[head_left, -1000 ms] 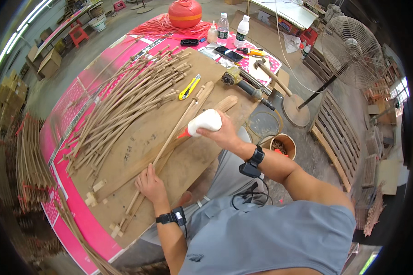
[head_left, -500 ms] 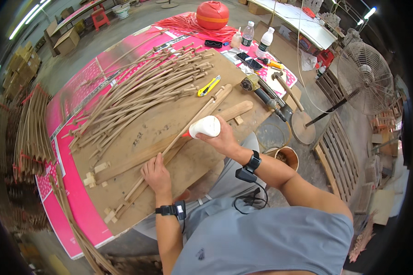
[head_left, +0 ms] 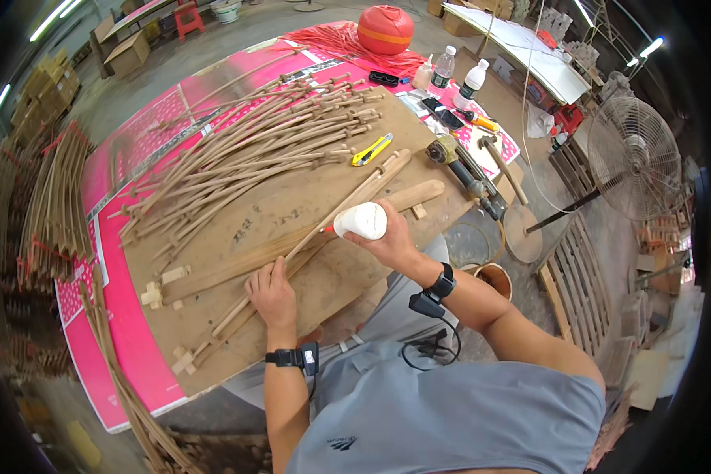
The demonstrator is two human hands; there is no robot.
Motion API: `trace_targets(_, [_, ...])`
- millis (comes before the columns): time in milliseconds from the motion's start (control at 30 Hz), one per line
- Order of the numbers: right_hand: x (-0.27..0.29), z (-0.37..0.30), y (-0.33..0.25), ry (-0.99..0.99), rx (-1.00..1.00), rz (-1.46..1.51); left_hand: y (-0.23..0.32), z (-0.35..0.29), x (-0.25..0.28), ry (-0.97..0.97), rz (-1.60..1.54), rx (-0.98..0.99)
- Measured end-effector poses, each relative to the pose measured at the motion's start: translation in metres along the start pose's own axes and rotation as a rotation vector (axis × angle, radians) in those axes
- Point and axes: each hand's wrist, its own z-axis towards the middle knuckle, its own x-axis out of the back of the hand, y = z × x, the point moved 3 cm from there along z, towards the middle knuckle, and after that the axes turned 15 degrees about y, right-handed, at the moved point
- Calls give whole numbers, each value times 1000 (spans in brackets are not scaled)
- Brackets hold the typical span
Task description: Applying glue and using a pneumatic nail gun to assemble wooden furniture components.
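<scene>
My right hand (head_left: 393, 238) is closed around a white squeeze bottle (head_left: 365, 221) with a red tip. The bottle is tipped over, its tip pointing left at a thin wooden rod (head_left: 306, 242). This rod lies slantwise over wooden boards on the worktable, with a small peg-like piece near its far end. Lower down the rod, my left hand (head_left: 270, 297) has its fingers bent over it, holding it on the board. A wider, round-ended wooden board (head_left: 412, 195) lies alongside. Whether anything comes out of the tip is too small to tell.
Many thin wooden rods (head_left: 253, 150) are piled on the left of the brown worktop (head_left: 213, 296). A yellow utility knife (head_left: 372, 149), a power tool (head_left: 460, 167) and a hammer (head_left: 499, 158) lie farther off. Small wooden blocks (head_left: 152, 295) sit at the left edge. A fan (head_left: 634, 158) stands right.
The whole view has shifted slightly, with the table appearing a little farther right. Both hands keep their places on the rod and the bottle.
</scene>
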Motion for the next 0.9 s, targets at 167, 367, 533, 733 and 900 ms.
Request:
trace_targets(167, [-2,-5,5,-49,-168,292,-1,-1,-1,-7,2,13])
trace_targets(367, [-6,-15,-15,-128,-615,651,-4,2,2,21,26,22])
trace_targets(533, [-30,-35,-44,-419,-685,726,-2,1,-4,-18,-127,53])
trace_targets(733, [-79,-64,-103,-537,-276,540,-10,1,-4,53,-109,16])
trace_targets(900, [-113,-88,-123,-545,-47,488,-6,32,18,-26,-261,119])
